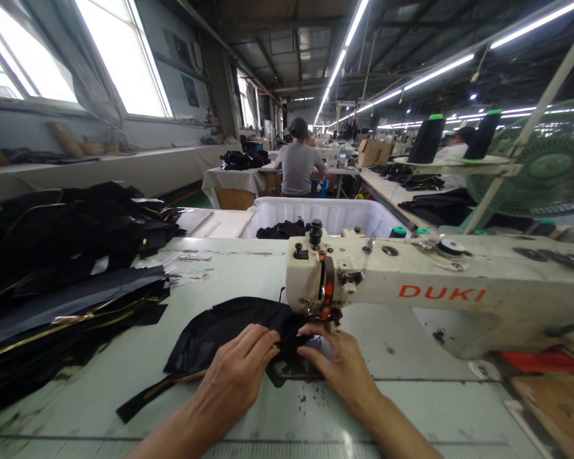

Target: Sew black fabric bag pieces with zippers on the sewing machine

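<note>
A black fabric piece (pixel 220 331) lies on the pale green table, its right end under the head of the sewing machine (pixel 411 280). A narrow strap (pixel 146 396) sticks out from it to the lower left. My left hand (pixel 242 360) grips the fabric left of the needle area, its fingers bent together by a small gold-coloured part. To the right, my right hand (pixel 337 360) pinches the fabric's edge between thumb and fingers, just below the machine head. The needle itself is hidden.
Stacked black pieces with gold zippers (pixel 71 312) cover the table's left side. Behind the machine stands a white bin (pixel 363 213) with black fabric inside. Thread cones (pixel 426 140) and a green fan (pixel 545 166) are at the right. A person (pixel 297 166) sits farther back.
</note>
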The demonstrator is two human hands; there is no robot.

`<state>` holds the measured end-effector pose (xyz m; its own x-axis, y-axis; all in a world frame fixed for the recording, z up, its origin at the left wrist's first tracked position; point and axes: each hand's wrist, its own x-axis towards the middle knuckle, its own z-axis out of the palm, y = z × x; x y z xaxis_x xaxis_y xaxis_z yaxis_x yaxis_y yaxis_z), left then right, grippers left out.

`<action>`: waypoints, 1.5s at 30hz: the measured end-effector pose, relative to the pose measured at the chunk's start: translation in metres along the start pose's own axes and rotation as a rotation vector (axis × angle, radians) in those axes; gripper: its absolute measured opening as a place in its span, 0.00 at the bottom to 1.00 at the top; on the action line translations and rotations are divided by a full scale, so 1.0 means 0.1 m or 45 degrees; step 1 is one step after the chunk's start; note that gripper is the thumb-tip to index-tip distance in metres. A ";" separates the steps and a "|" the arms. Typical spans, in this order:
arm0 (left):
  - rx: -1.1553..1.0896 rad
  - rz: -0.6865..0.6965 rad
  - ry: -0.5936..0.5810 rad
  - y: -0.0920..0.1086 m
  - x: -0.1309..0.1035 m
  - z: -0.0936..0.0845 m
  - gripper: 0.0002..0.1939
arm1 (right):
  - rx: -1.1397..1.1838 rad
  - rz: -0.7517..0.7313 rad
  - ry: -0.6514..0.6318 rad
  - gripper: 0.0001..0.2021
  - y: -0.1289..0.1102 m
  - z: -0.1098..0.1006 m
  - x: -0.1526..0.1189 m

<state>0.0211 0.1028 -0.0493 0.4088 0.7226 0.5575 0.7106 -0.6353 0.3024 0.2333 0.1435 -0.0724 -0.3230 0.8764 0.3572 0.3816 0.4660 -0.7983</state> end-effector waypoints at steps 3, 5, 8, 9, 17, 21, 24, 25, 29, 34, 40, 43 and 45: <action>-0.047 0.011 0.012 -0.03 -0.01 0.01 0.10 | -0.011 0.009 0.012 0.12 0.00 0.00 0.00; -0.063 0.017 0.007 -0.04 -0.02 0.01 0.10 | -0.020 0.009 0.016 0.10 -0.01 -0.01 0.01; -0.085 0.004 -0.009 -0.04 -0.03 0.01 0.11 | -0.025 -0.007 0.035 0.08 -0.02 -0.01 0.02; -0.094 0.003 0.009 -0.04 -0.03 0.01 0.11 | -0.022 -0.013 0.048 0.07 -0.02 -0.01 0.02; -0.181 -0.019 0.044 -0.03 -0.03 0.01 0.09 | -0.005 -0.096 0.142 0.04 0.00 0.02 -0.01; -0.179 -0.085 0.022 -0.03 -0.04 0.03 0.08 | -0.022 -0.156 0.142 0.04 0.01 0.02 -0.02; -0.177 -0.107 0.017 -0.05 -0.04 0.05 0.07 | -0.067 -0.114 0.037 0.07 0.00 0.00 -0.01; -0.178 -0.108 0.022 -0.05 -0.04 0.06 0.07 | -0.085 -0.086 0.003 0.09 0.00 -0.01 -0.01; -0.177 -0.114 0.046 -0.07 -0.06 0.07 0.07 | -0.097 -0.034 -0.099 0.12 -0.04 -0.05 0.03; -0.190 -0.116 0.043 -0.06 -0.07 0.06 0.08 | -0.063 -0.038 -0.190 0.14 -0.06 -0.11 0.06; -0.170 -0.122 0.032 -0.06 -0.05 0.04 0.08 | -0.025 0.006 -0.201 0.11 -0.03 -0.11 0.05; -0.166 -0.110 -0.010 -0.06 -0.04 0.04 0.08 | -0.002 -0.022 -0.204 0.10 -0.02 -0.10 0.06; -0.167 -0.108 -0.040 -0.07 -0.04 0.04 0.08 | 0.005 -0.046 -0.221 0.10 -0.02 -0.09 0.07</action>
<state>0.0169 0.1052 -0.0563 0.3701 0.7819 0.5017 0.6631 -0.6006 0.4468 0.2381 0.1500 -0.0633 -0.4814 0.8248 0.2967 0.3636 0.4959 -0.7886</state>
